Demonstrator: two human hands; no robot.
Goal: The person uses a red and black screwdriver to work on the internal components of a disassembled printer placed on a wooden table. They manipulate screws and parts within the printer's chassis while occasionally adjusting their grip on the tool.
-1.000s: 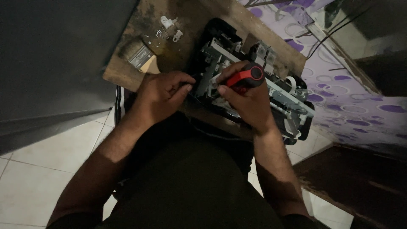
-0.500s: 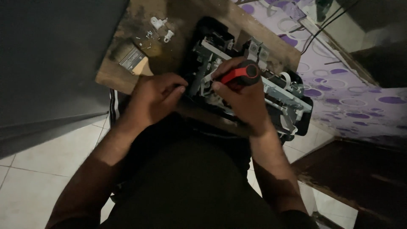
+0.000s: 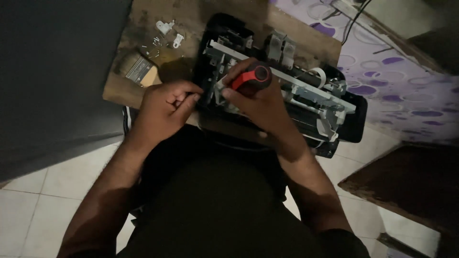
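Right hand (image 3: pixel 260 102) clenched around red-and-black screwdriver (image 3: pixel 249 78) — left hand (image 3: pixel 165 107) half-curled, fingertips against opened printer (image 3: pixel 306 102).

A screwdriver (image 3: pixel 249 79) with a red and black handle stands nearly upright, its butt end facing up and its tip down in the near-left part of an opened printer (image 3: pixel 306 102). The printer, a black tray with bare grey-white inner parts, lies slanted from far left to near right on a brown wooden board (image 3: pixel 191 24).
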